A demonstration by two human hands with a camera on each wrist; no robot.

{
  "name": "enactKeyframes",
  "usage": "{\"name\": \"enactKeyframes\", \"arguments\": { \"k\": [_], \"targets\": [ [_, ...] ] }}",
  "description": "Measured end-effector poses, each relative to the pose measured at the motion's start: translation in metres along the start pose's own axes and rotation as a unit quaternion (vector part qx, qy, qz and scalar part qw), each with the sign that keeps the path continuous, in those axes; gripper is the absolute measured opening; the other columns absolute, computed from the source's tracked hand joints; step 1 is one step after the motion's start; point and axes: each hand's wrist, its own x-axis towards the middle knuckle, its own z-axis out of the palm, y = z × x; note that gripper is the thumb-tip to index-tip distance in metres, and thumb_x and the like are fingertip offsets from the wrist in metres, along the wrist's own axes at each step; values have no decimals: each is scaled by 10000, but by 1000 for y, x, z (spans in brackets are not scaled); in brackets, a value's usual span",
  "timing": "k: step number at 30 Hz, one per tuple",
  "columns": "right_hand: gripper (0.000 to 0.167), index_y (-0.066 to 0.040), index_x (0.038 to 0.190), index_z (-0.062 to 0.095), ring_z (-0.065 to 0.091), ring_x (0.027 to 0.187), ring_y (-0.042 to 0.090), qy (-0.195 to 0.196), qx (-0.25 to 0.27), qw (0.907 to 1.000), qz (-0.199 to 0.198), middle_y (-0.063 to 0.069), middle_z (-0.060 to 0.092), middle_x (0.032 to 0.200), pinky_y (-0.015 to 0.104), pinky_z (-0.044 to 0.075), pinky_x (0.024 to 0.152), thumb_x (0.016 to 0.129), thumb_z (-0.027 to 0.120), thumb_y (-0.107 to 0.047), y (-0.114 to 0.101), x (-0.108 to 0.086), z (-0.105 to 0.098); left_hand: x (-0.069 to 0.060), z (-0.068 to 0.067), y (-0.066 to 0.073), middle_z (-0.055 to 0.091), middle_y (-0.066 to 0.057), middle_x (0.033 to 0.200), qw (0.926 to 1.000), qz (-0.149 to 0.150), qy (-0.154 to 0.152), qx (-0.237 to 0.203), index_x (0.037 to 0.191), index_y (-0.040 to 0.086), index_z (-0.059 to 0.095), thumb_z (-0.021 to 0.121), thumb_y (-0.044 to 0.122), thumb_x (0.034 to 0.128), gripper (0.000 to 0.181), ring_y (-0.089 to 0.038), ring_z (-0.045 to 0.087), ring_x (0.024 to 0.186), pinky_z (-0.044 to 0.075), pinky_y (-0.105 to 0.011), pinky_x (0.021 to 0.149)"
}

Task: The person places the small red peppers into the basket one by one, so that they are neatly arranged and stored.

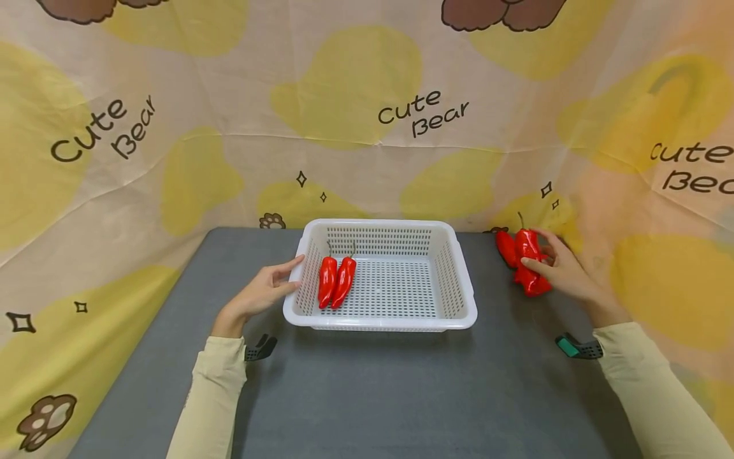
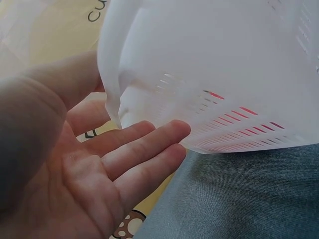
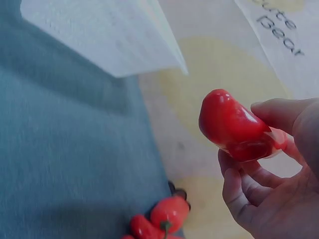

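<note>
A white perforated basket [image 1: 381, 323] holds two red peppers [image 1: 327, 280] [image 1: 345, 282] side by side at its left. My left hand [image 1: 260, 294] touches the basket's left rim; in the left wrist view the fingers of this hand [image 2: 114, 164] lie fairly straight beside the basket wall [image 2: 199, 59]. My right hand [image 1: 564, 268] pinches a red pepper [image 1: 528, 247] between thumb and fingers, right of the basket. The right wrist view shows the held pepper [image 3: 232, 124] raised in my right hand [image 3: 269, 169], above other red peppers [image 3: 169, 214].
More red peppers [image 1: 506, 248] lie on the grey table [image 1: 373, 395] around the held one, near its back right edge. A patterned cloth [image 1: 344, 95] hangs behind the table and at both sides.
</note>
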Motion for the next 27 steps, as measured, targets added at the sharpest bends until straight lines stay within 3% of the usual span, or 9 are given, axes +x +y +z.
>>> {"name": "enactKeyframes", "arguments": {
  "k": [5, 14, 17, 23, 27],
  "targets": [
    [745, -71, 1598, 144, 550, 966, -22, -104, 130, 9997, 198, 346, 435, 1413, 202, 566, 732, 1013, 593, -175, -13, 6, 9, 0, 0, 0, 363, -259, 1598, 10000, 6, 38, 61, 1584, 45, 295, 597, 118, 1003, 659, -410, 609, 1255, 566, -278, 944],
    [729, -57, 1590, 169, 594, 897, -66, -101, 410, 9991, -51, 364, 441, 1388, 214, 578, 702, 1004, 596, -128, -27, 13, 25, 0, 0, 0, 385, -259, 1586, 10000, -18, 62, 32, 1583, 47, 301, 599, 117, 1000, 658, -336, 633, 1220, 553, -209, 894],
    [729, -62, 1592, 165, 604, 976, 38, -170, 550, 9983, -46, 354, 429, 1405, 208, 580, 723, 1006, 593, -127, -31, 15, 32, -1, 0, 0, 396, -258, 1581, 10000, -47, 64, 41, 1584, 54, 302, 605, 121, 998, 663, -333, 639, 1214, 557, -214, 894],
    [743, -100, 1602, 157, 500, 1231, 376, -322, 733, 9968, -39, 313, 419, 1446, 165, 551, 794, 1004, 598, -135, -35, 21, 46, 0, 1, -1, 389, -236, 1593, 9999, -102, 37, 92, 1585, 71, 308, 609, 136, 997, 664, -378, 621, 1235, 567, -253, 927],
    [747, -113, 1603, 161, 510, 1213, 361, -376, 951, 9947, -33, 304, 428, 1442, 186, 563, 810, 1001, 603, -132, -40, 24, 54, 1, 1, -1, 389, -230, 1595, 9999, -109, 23, 108, 1587, 77, 308, 603, 136, 999, 660, -398, 608, 1254, 568, -262, 931]
  ]
}}
